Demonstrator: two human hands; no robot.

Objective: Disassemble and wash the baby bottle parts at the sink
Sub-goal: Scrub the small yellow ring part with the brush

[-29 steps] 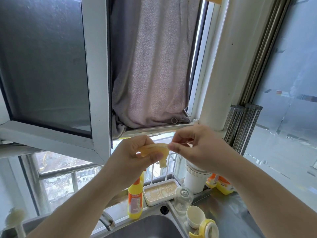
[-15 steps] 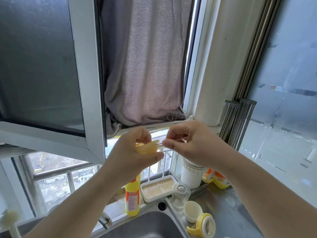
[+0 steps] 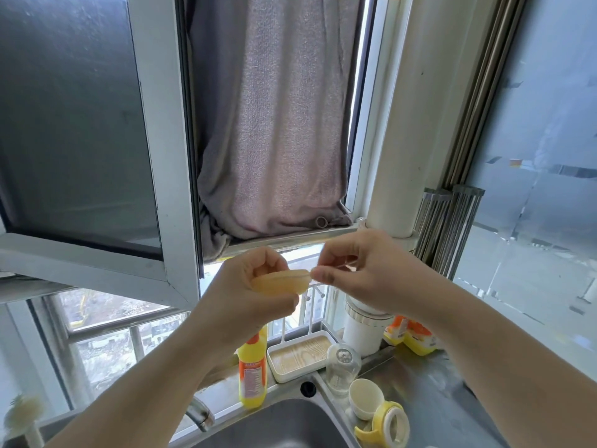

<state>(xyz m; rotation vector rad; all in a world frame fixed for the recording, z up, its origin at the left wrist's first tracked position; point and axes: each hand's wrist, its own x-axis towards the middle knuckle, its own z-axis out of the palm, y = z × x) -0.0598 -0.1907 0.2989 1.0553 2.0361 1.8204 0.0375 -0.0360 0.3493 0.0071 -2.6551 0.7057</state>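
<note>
You held the soft yellowish teat [image 3: 280,281] up at chest height in front of the window, well above the sink [image 3: 277,425]. Your left hand [image 3: 245,295] had its fingers and thumb curled round the teat and squeezed it flat. Your right hand [image 3: 358,270] pinched something thin at the teat's right end between thumb and forefinger; what that piece was could not be made out.

The taking apart looked mostly done. The clear bottle [image 3: 342,367] stood mouth down on the steel counter [image 3: 429,392] just beside the sink's corner, with the white cap [image 3: 365,397] near it and the yellow collar [image 3: 387,423] lying next to that, all separate from one another. The teat seemed to be the last piece you were working on.

The washing seemed hardly begun: no water ran from the tap [image 3: 200,415], no suds showed, and the yellow soap bottle [image 3: 252,370] stood upright behind the basin. By that reckoning every part had yet to be soaped and rinsed.
</note>
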